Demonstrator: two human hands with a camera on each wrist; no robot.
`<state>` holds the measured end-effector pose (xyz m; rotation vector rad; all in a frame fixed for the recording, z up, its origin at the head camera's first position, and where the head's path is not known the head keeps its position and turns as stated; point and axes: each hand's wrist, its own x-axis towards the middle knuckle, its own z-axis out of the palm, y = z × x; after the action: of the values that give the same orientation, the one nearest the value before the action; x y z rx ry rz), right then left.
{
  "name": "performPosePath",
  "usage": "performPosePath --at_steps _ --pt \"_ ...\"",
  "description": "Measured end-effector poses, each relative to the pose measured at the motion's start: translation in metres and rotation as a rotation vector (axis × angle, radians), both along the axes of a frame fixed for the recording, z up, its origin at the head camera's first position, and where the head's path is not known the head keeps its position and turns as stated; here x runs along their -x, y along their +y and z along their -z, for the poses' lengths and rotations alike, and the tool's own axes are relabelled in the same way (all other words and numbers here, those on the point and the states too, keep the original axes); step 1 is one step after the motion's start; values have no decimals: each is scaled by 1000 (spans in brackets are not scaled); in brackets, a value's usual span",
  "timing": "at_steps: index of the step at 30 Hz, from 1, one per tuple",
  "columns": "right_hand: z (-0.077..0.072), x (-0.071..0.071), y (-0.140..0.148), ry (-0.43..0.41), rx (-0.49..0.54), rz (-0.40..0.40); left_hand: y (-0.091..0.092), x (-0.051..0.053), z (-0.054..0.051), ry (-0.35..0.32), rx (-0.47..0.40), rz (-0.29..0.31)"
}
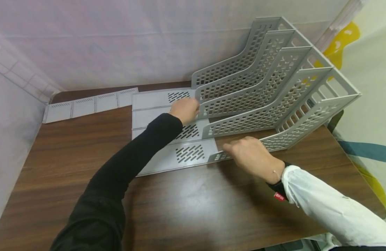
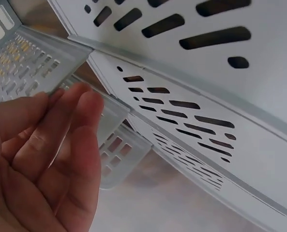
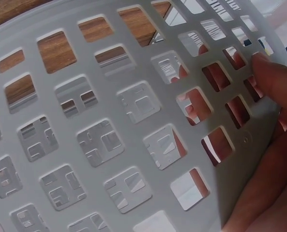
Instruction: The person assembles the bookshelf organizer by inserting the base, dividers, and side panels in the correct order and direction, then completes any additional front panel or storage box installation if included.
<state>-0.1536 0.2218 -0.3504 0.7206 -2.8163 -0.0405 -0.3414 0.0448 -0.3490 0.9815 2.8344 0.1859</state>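
A light grey plastic file rack (image 1: 243,120) with several perforated upright dividers lies with its tall, slatted back to the right. My left hand (image 1: 184,109) is at the front end of a middle divider (image 1: 240,97). In the left wrist view, its thumb and fingers (image 2: 87,108) pinch a divider's edge (image 2: 66,55). My right hand (image 1: 252,155) grips the top edge of the nearest side panel (image 1: 282,137). Through that panel's square holes (image 3: 99,140) in the right wrist view, fingers show behind it. Slotted white base panels (image 1: 161,160) lie side by side at the dividers' front ends.
A row of small pale plates (image 1: 83,107) lies at the table's back left. The brown wooden table (image 1: 180,209) meets a pale cloth backdrop (image 1: 117,45) behind the rack. A patterned curtain (image 1: 375,122) hangs at the right.
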Motion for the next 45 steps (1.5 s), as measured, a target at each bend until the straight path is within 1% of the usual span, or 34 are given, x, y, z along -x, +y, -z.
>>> performPosePath --at_steps 5,10,14,17,21,23,24,26,28,30,31,33,35,38,40,42,45 --pt "0 1 -1 -12 -3 0 1 2 -1 -9 15 -2" --pt "0 2 -1 -2 4 -10 0 2 0 -8 21 -9" --pt "1 2 -1 0 5 -7 -1 2 2 -5 5 5" --pt "1 1 -1 -14 9 0 -1 2 3 -7 -6 20" --pt "2 -1 0 -31 16 9 1 1 5 -7 -7 19" --pt "2 -2 1 -26 13 12 1 1 6 -22 -12 33" --pt "2 -2 1 -22 11 13 1 3 5 -43 -26 42" --pt "2 -1 2 -9 9 9 -2 7 2 -95 -59 41" --pt "2 0 2 1 11 3 -7 15 -1 -142 -115 2" --pt "2 1 1 4 13 -6 -11 23 -3 -153 -171 -68" --pt "1 1 1 4 13 -6 -12 27 -4 -145 -187 -103" --pt "1 1 0 2 10 -3 -12 35 -4 -120 -211 -154" --pt "1 1 0 -4 5 1 -10 41 -2 -105 -207 -177" --pt "2 1 0 -6 6 3 -5 47 2 -103 -192 -184" --pt "2 1 -1 -2 13 2 -1 49 5 -93 -197 -183" --pt "3 1 -1 11 16 1 2 51 6 -68 -204 -179" --pt "3 1 0 29 13 2 6 53 5 -5 -219 -181"
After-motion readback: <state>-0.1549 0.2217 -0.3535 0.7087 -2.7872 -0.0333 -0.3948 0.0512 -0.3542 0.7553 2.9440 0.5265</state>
